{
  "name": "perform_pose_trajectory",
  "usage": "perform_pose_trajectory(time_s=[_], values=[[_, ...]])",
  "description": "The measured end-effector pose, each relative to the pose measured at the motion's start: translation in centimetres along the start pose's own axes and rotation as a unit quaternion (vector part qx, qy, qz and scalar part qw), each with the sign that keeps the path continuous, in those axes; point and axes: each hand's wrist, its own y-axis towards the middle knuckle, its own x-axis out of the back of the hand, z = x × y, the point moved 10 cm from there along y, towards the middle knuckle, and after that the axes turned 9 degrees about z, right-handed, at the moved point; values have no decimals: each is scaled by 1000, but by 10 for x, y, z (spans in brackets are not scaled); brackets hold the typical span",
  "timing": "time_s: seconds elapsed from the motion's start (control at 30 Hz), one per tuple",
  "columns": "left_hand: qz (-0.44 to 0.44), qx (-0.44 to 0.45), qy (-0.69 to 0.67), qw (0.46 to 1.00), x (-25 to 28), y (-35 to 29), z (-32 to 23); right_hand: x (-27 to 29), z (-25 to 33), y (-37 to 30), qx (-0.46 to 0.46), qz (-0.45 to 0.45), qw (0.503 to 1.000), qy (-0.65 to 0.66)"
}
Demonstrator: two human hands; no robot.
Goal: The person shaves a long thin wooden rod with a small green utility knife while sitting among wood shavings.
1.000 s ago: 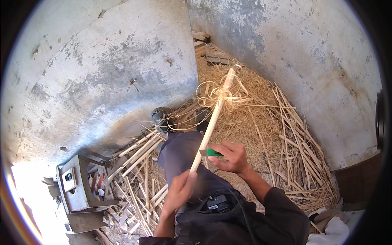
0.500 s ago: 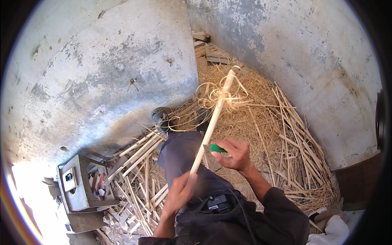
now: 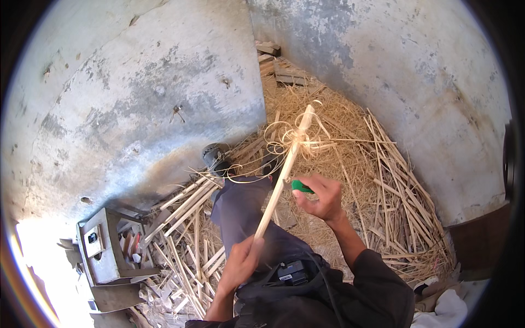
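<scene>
My left hand (image 3: pixel 242 261) is closed round the near end of a pale wooden stick (image 3: pixel 272 203), perhaps split bamboo, which slants up and away to the right. Thin curled shavings (image 3: pixel 299 139) hang from the stick close to its far end. In my right hand (image 3: pixel 324 198) is a green-handled knife (image 3: pixel 302 187), its blade side turned to the stick about midway along. A small curl shows where the blade meets the wood, and most of the blade is hidden. The stick passes over my trouser leg (image 3: pixel 246 202).
A deep heap of straw-like shavings (image 3: pixel 328 158) covers the floor ahead, with long thin strips (image 3: pixel 407 202) piled along its right. More split sticks (image 3: pixel 186 208) lie to the left beside a worn wooden box (image 3: pixel 104 251). Stained plaster walls (image 3: pixel 180 82) enclose the corner.
My right hand has pushed the knife forward along the stick, away from my left hand. A small curl has appeared at the blade. The stick's far end has dropped slightly nearer.
</scene>
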Motion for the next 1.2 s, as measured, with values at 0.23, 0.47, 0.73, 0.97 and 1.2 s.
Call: perform_pose_trajectory(time_s=[0.23,0.47,0.73,0.97,1.2], values=[[-6,2,18,1000,3,-3,4,4,-6,4,-9,0,1000,-12],[11,17,46,999,0,-6,15,10,-23,8,-32,-27,999,-15],[43,25,-19,999,-6,-8,34,1,-39,9,-69,0,998,2],[2,-1,-22,1000,1,-4,26,-5,-42,-8,-101,-25,990,93],[-56,-41,19,997,13,5,2,-23,-8,-13,-81,38,988,126]])
